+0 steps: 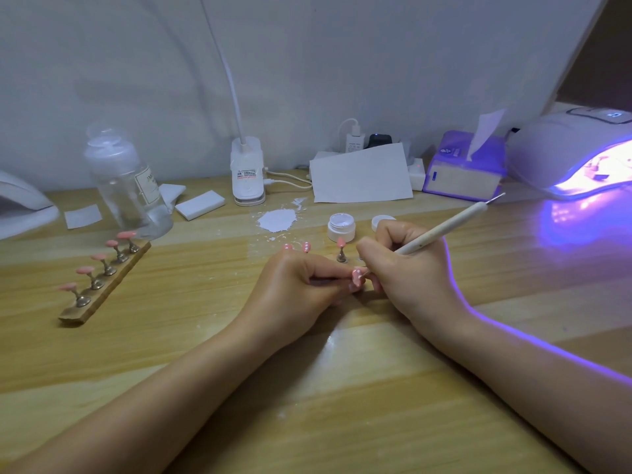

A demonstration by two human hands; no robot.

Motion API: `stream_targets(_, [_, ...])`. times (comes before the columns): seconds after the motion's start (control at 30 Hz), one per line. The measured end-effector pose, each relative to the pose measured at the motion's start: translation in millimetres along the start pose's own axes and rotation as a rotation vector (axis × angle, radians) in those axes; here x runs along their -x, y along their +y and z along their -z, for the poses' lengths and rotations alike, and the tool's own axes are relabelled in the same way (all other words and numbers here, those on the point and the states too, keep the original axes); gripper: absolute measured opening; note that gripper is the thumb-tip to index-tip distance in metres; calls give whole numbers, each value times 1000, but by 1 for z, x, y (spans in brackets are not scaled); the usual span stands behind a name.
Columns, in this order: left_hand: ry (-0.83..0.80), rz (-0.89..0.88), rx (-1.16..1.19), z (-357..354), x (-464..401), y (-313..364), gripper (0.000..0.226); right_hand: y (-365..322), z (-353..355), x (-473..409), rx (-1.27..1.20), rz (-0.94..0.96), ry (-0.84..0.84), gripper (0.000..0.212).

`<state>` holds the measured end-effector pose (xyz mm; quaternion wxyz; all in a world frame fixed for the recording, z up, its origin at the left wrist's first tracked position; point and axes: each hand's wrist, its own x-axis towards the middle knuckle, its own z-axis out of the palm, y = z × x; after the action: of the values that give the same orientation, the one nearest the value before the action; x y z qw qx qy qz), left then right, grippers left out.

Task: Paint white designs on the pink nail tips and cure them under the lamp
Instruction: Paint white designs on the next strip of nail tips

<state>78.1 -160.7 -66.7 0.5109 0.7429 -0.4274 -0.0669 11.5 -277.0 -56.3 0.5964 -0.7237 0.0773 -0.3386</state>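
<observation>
My left hand [301, 289] pinches a pink nail tip [357, 277] that bears white dots, at the table's middle. My right hand [407, 268] grips a white dotting pen [444, 229], its lower end at that tip. Behind my hands stand more pink tips: two with white dots [306, 247] and one plain on a metal stand [341, 249]. An open jar of white paint [341, 227] sits beyond them, its lid [383, 221] beside it. The curing lamp [574, 155] glows violet at the far right.
A wooden strip [102, 285] with several pink tips on stands lies at the left. A clear bottle [128, 186], white pads [200, 204], a clip lamp base [247, 176], a paper sheet [362, 174] and a tissue box [461, 169] line the back. White paint smear [277, 220] marks the table.
</observation>
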Motion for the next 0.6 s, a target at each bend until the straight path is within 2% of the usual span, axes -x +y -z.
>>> stream_targets(0.6, [-4,3,26,0,1,0,12,-3,0,2,-51,-14,-36,41])
